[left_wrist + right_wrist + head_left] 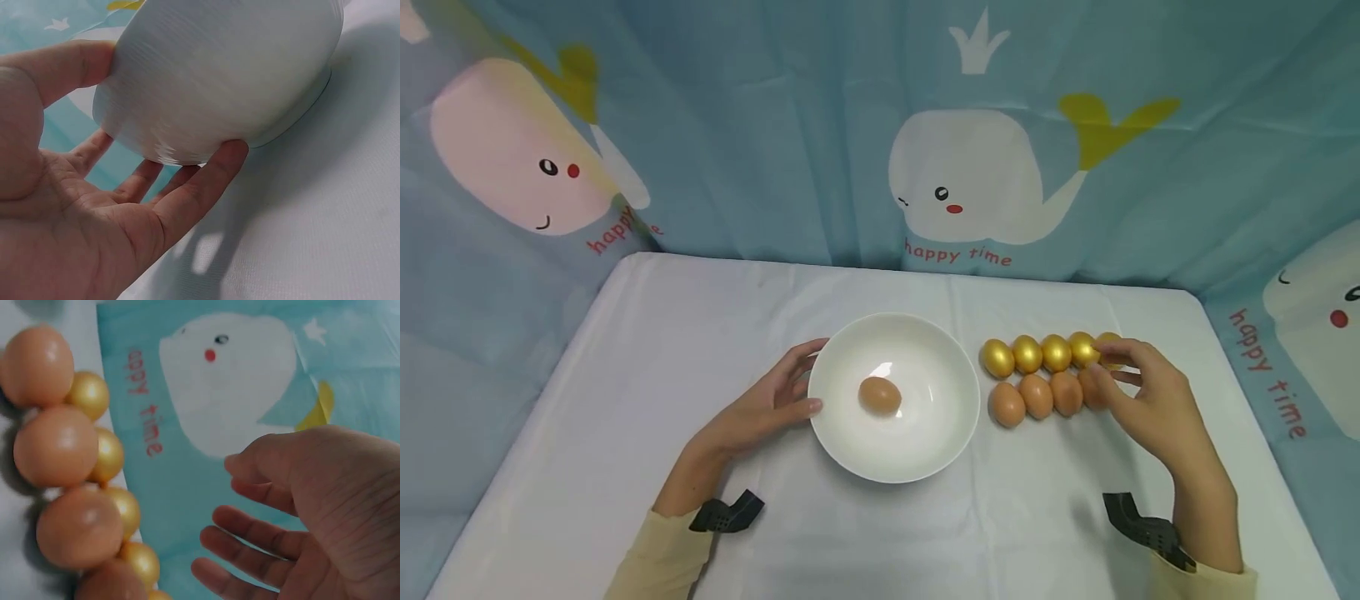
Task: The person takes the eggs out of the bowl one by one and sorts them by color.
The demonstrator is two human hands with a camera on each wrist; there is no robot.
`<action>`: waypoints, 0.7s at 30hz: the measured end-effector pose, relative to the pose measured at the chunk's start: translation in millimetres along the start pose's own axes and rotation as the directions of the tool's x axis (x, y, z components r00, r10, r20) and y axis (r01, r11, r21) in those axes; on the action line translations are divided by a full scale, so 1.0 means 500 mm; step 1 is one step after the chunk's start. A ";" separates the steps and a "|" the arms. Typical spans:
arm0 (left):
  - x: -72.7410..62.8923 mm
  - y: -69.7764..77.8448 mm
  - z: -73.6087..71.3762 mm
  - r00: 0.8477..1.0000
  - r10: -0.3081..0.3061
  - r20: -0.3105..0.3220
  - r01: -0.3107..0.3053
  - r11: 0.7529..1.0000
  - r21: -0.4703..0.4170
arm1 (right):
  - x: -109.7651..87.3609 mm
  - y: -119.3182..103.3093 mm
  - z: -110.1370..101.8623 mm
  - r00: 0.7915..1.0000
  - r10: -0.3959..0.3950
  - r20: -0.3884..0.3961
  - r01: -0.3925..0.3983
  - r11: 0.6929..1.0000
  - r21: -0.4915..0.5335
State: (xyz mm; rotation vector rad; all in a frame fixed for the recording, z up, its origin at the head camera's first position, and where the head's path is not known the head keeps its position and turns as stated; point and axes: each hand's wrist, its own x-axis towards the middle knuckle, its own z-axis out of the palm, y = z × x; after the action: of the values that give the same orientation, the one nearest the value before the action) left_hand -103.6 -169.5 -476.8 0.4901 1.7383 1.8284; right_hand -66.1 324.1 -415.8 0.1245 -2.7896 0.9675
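Note:
A white bowl (895,454) stands upright on the table with one brown egg (880,396) lying inside. My left hand (775,396) holds the bowl's left side, thumb near the rim and fingers spread around the outer wall; the left wrist view shows its fingertips on the bowl (219,75). Over the right end of two egg rows, my right hand (1150,400) hovers with loosely bent fingers and nothing between them. Several brown eggs (1036,396) form the near row, several gold eggs (1027,354) the far row. The hand partly hides the rightmost eggs in the head view.
A white cloth covers the table (865,542). Behind it and at both sides hangs a blue curtain (775,150) printed with whales. Black wrist straps (1150,533) sit at both sleeve cuffs.

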 end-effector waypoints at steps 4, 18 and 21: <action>-0.002 0.006 0.000 1.000 0.008 -0.002 -0.008 1.000 0.015 | 0.001 -0.034 0.006 0.998 -0.063 0.006 0.062 0.996 0.070; -0.007 0.004 0.001 1.000 -0.010 -0.017 0.010 1.000 0.014 | 0.009 -0.097 0.064 0.988 -0.129 0.089 0.116 0.983 0.140; -0.004 0.004 0.001 1.000 -0.006 -0.010 0.006 1.000 0.015 | 0.008 -0.108 0.075 0.987 -0.132 0.093 0.119 0.984 0.130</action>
State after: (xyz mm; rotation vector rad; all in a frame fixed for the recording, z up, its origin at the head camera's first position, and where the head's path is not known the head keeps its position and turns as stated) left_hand -102.2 -170.4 -474.6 0.4825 1.7597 1.8176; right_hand -68.3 258.5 -411.4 0.3726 -2.7702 1.1318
